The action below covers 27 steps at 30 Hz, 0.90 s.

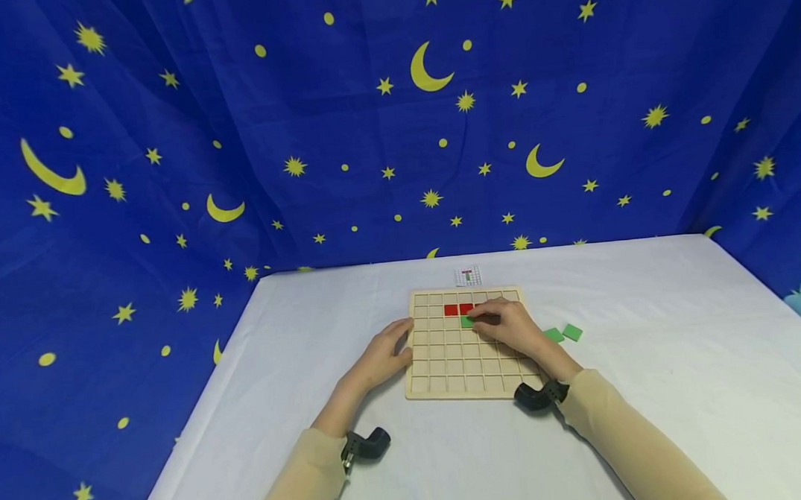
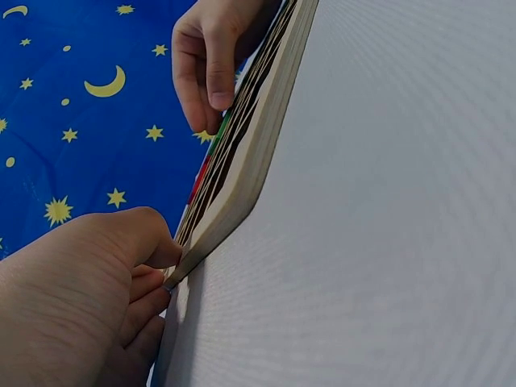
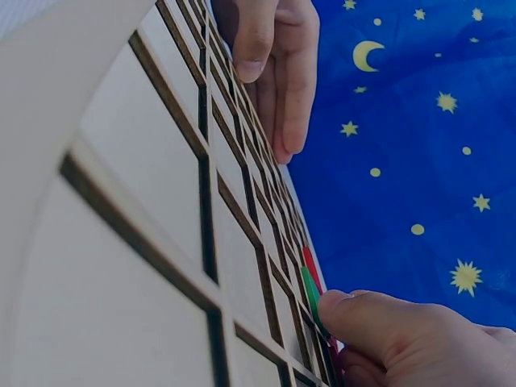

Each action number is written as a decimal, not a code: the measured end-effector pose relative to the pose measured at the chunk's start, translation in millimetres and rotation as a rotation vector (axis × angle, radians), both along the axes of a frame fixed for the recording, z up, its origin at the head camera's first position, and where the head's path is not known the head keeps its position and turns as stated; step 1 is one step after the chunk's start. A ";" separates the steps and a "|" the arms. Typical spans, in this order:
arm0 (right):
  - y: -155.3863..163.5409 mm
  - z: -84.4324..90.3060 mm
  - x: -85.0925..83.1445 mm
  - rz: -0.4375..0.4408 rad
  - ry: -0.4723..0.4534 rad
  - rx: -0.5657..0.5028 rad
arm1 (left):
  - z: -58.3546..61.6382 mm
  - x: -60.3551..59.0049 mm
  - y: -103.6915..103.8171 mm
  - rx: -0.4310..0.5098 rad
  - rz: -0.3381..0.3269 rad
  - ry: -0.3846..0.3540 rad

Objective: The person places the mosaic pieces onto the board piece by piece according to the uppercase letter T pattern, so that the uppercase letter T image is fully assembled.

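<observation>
Here, right hand (image 1: pixel 511 329) pinches a green tile (image 1: pixel 468 321) at the board (image 1: pixel 446 367) centre frame; left hand (image 1: pixel 381 355) rests fingers on its left edge; the card (image 1: pixel 467 276) above perhaps shows a T

No readable words, brands or numbers anywhere; only a small white card (image 1: pixel 468 276) at twelve o'clock of the wooden grid board (image 1: pixel 446 367), bearing a tiny red-and-green T-shaped figure on a printed grid, too small to read further.
</observation>
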State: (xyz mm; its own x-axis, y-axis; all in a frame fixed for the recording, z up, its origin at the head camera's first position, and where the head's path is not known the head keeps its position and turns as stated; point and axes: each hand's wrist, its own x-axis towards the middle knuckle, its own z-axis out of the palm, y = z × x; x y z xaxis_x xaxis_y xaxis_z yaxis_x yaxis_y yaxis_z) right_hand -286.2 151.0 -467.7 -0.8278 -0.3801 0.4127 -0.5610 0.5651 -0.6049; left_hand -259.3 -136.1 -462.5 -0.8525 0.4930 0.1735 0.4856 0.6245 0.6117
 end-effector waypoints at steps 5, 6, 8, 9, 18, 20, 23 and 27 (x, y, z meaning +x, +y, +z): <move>-1.6 2.8 -0.4 -0.002 -0.166 -0.151 | -0.1 0.1 0.1 0.009 0.000 0.002; -2.1 4.6 -0.5 -0.001 -0.222 -0.202 | -0.1 0.0 0.1 0.010 0.000 0.002; -2.9 9.4 -0.8 0.004 -0.328 -0.304 | -0.4 -0.1 0.2 0.011 0.002 0.004; -3.2 12.2 -0.8 0.009 -0.366 -0.343 | -0.6 -0.1 0.2 0.010 0.004 0.004; 7.8 56.3 13.2 0.061 -0.502 -0.461 | -0.5 -0.1 0.0 0.007 -0.005 0.012; 16.8 56.3 10.5 0.041 -0.481 -0.452 | 0.5 -0.1 -0.2 0.005 -0.009 0.014; 31.1 62.5 14.5 0.009 -0.455 -0.437 | 1.3 0.2 -0.1 0.012 -0.014 0.012; 53.3 67.3 22.2 -0.036 -0.417 -0.402 | 2.2 1.2 0.0 0.012 -0.014 0.002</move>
